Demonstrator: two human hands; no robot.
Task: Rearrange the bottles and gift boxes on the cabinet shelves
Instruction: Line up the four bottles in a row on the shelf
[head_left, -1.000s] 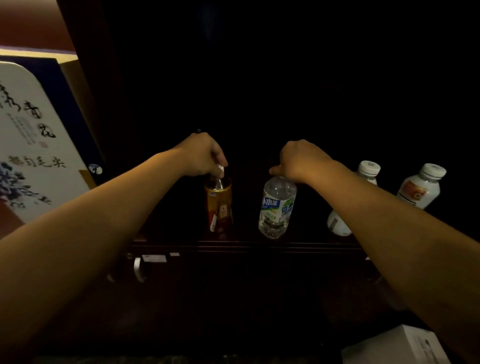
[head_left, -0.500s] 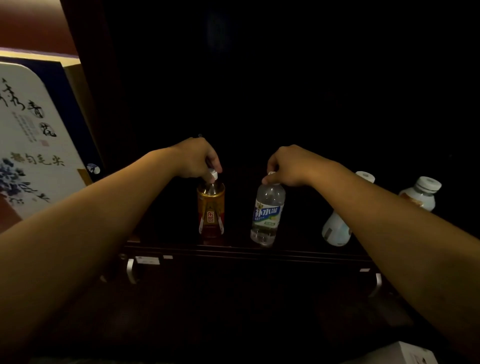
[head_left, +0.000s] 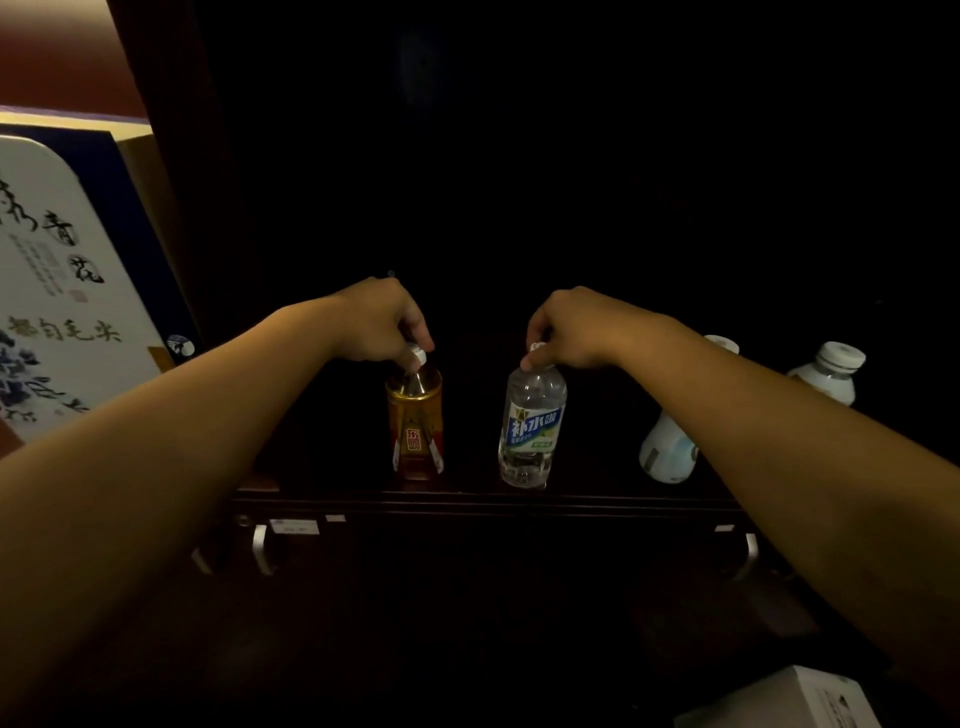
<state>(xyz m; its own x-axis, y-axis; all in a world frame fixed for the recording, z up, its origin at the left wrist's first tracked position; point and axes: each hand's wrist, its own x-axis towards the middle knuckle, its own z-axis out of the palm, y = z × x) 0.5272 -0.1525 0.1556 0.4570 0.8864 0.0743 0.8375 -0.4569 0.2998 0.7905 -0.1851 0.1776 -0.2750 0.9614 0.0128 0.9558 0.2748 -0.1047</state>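
On the dark cabinet shelf (head_left: 467, 499) an amber drink bottle (head_left: 415, 421) with a red and gold label stands upright. My left hand (head_left: 379, 322) pinches its white cap from above. A hand's width to its right stands a clear water bottle (head_left: 531, 426) with a blue and green label; my right hand (head_left: 571, 327) grips its cap. Two white bottles stand further right: one (head_left: 667, 452) partly hidden behind my right forearm, the other (head_left: 828, 369) at the far right. A white and blue gift box (head_left: 57, 291) with calligraphy leans at the left.
Metal handles (head_left: 262, 548) (head_left: 748, 553) hang below the shelf's front edge, with small white labels beside them. A white box (head_left: 789, 699) lies at the bottom right corner. The cabinet interior behind the bottles is too dark to make out.
Both bottles have come down to stand on the shelf near its front edge, and stand a little further apart. My fingers have slid up to just the caps.
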